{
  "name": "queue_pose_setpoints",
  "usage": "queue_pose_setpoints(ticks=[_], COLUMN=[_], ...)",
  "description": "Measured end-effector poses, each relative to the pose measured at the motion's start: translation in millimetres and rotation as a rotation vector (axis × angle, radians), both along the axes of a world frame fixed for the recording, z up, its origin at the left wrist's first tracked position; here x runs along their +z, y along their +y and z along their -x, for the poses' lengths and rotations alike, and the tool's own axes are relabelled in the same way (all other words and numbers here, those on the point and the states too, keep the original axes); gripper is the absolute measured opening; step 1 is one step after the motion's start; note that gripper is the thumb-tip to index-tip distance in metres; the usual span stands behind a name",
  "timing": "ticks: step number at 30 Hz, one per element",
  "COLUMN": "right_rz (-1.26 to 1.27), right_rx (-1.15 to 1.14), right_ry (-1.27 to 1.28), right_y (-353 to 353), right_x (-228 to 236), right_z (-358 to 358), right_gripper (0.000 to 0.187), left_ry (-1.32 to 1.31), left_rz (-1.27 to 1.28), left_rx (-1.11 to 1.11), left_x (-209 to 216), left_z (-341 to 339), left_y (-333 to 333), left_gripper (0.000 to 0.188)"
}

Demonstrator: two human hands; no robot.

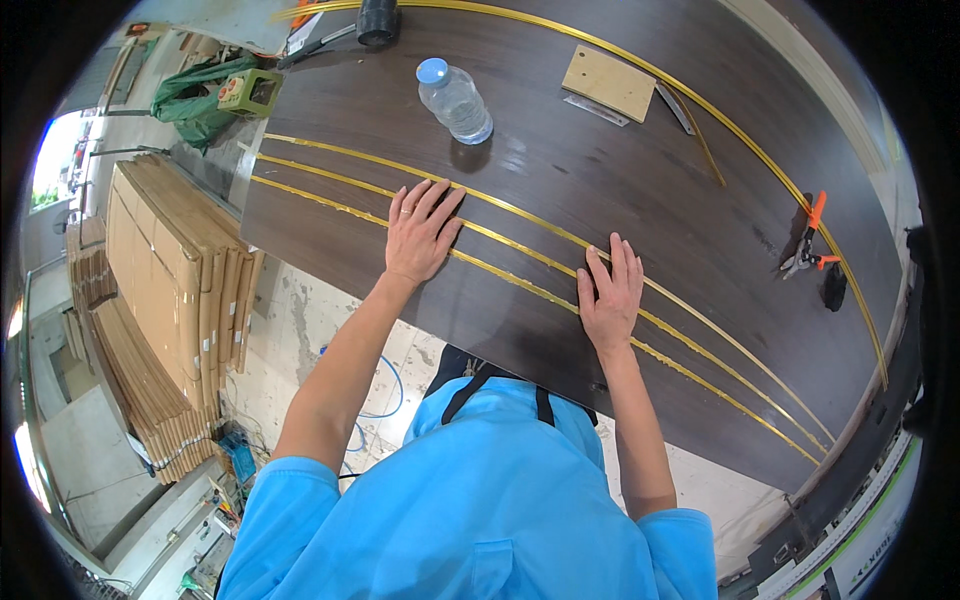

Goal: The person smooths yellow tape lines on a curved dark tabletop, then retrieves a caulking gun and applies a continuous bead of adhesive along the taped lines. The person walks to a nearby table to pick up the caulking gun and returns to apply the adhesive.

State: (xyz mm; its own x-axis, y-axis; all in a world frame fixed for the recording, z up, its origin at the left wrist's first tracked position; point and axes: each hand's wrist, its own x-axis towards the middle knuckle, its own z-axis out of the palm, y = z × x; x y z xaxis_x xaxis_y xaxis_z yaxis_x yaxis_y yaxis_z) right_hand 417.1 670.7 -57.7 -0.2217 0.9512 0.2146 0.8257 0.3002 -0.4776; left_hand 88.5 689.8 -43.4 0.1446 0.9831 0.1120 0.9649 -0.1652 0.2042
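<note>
Three thin gold strips run side by side across a dark brown board: a far strip (530, 215), a middle strip (518, 248) and a near strip (513, 279). My left hand (418, 232) rests over them left of the middle, fingers stretched out and fingertips at the far strip. Further right, my right hand (612, 300) lies over the strips too, its fingers extended and slightly apart. Both hands are flat and grasp nothing. The strips pass partly hidden under them. The near strip's edges look uneven.
Beyond the strips stands a water bottle (457, 103) with a blue cap. A wooden block (609, 84), orange-handled snips (803, 245) and a long gold strip (735, 128) lie farther off. A black-headed mallet (377, 22) is at the back left. Stacked cardboard (165, 260) stands left.
</note>
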Motion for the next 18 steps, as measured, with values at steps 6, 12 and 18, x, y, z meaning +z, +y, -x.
queue_pose_setpoints(ticks=[6, 12, 18], right_rz=[0.032, 0.045, 0.036], right_rx=[0.033, 0.018, -0.008], right_ry=[-0.017, -0.003, 0.003], right_y=[1.1, 0.7, -4.6], right_x=[0.2, -0.1, 0.2], right_z=[1.7, 5.0, 4.1], right_gripper=[0.038, 0.039, 0.037], left_ry=[-0.002, -0.007, -0.003], left_rz=[-0.026, -0.032, -0.028], left_rx=[0.002, 0.024, 0.019], left_x=[-1.1, -2.1, -4.2], left_z=[0.3, -1.3, -0.9], left_y=[0.1, 1.3, 1.3], left_gripper=[0.044, 0.047, 0.048])
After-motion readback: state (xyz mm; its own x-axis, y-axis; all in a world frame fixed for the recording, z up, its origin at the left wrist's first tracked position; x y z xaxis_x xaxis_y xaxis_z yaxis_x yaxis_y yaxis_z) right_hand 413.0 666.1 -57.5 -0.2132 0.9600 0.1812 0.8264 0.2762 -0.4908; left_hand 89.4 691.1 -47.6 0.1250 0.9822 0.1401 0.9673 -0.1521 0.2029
